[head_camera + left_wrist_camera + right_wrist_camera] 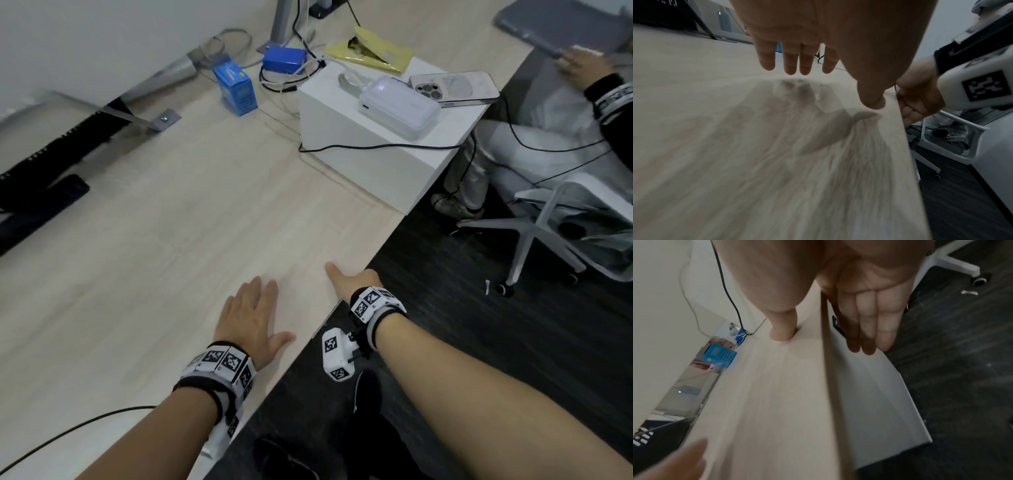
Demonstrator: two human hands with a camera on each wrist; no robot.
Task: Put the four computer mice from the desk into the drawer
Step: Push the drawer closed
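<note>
Left hand (pixel 250 315) is spread flat above the desk (pixel 154 240); right hand (pixel 869 308) is laid straight-fingered against the drawer front (pixel 875 386), thumb on top, likely closing it.

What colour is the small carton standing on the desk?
Blue, with a yellow-green mark on top: the carton shows best in the head view.

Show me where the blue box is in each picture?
Head: the blue box stands upright at the desk's far side, upper left of middle.
Left wrist: only a blue sliver shows between the fingers.
Right wrist: left of middle.
Shared landmark: the desk's edge.
</note>
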